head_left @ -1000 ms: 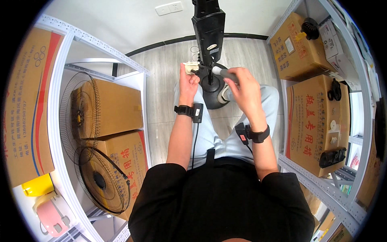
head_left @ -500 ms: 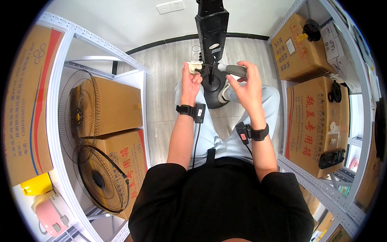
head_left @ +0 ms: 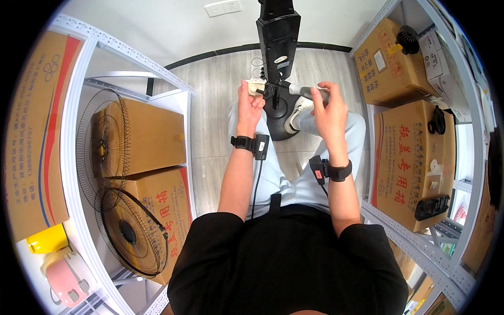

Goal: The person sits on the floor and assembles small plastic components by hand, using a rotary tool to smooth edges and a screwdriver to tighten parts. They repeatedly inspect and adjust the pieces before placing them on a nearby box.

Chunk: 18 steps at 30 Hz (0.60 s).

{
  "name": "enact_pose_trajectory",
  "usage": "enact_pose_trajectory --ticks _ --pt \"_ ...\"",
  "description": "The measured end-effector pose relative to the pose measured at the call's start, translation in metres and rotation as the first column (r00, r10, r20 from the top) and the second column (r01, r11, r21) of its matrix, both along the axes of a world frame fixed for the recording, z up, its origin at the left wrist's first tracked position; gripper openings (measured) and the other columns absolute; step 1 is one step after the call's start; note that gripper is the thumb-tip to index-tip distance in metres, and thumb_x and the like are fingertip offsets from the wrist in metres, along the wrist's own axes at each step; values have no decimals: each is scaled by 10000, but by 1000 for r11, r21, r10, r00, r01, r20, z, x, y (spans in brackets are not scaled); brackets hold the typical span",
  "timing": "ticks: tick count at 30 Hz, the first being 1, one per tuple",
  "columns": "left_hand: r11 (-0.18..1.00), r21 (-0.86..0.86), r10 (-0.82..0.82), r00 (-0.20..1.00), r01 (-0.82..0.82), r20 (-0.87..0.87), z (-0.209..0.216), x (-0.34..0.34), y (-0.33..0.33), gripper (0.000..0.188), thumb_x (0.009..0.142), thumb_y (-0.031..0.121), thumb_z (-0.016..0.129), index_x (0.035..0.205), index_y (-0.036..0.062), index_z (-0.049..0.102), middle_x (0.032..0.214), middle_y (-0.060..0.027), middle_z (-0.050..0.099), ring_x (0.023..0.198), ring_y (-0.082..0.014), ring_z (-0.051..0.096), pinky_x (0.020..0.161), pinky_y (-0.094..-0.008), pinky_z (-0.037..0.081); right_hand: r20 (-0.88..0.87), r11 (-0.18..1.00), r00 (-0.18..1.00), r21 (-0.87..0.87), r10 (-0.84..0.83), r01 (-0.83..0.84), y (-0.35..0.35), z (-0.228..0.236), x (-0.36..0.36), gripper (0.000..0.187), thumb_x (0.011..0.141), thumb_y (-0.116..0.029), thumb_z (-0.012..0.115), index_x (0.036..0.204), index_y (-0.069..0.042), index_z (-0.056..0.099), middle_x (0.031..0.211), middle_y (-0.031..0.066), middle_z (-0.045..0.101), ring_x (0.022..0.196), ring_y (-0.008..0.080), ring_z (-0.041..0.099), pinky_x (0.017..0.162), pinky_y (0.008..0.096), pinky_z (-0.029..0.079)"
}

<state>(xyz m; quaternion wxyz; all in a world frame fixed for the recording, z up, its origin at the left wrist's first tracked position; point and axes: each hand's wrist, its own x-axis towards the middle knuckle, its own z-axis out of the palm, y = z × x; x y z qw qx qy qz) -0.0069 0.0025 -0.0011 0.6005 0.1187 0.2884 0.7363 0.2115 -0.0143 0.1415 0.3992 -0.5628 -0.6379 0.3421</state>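
Upright between my thumb and fingers, my left hand (head_left: 250, 107) holds a small cream-coloured part (head_left: 255, 85) with a black piece at its side. My right hand (head_left: 329, 107) is closed round the grey handle of a screwdriver (head_left: 300, 90), whose dark shaft points left at the cream part. Whether its tip sits in a screw is too small to tell. Just beyond both hands stands a black fan stand (head_left: 278, 50), its round base (head_left: 283, 123) on the floor between my legs.
At the left, a metal shelf (head_left: 126, 55) holds cardboard boxes (head_left: 152, 139) and two black fan grilles (head_left: 128, 231). More boxes (head_left: 399, 157) fill the right shelf, with small black parts (head_left: 431, 207) on top. Cables run from straps on both wrists. A wall socket (head_left: 223, 8) is at the back.
My right hand's fingers have curled in round the screwdriver handle, and the screwdriver has shifted slightly right. The left hand with the cream part has barely moved.
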Motion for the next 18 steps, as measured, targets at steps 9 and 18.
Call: enact_pose_trajectory --ticks 9,18 --pt "1000 21 -13 1000 14 -21 -1 1 1 316 975 457 475 983 141 455 812 -1 571 451 -41 326 422 -210 269 255 992 965 120 -67 37 0 -9 3 299 865 -184 667 1090 -30 543 903 139 636 726 238 646 646 338 504" --pt "1000 2 27 999 -27 -23 0 1 -1 384 944 485 525 960 103 562 783 15 595 449 -46 303 440 -210 274 -225 997 974 -74 -41 24 12 -34 9 285 911 -207 626 1136 -50 549 987 125 643 724 174 652 645 276 521"
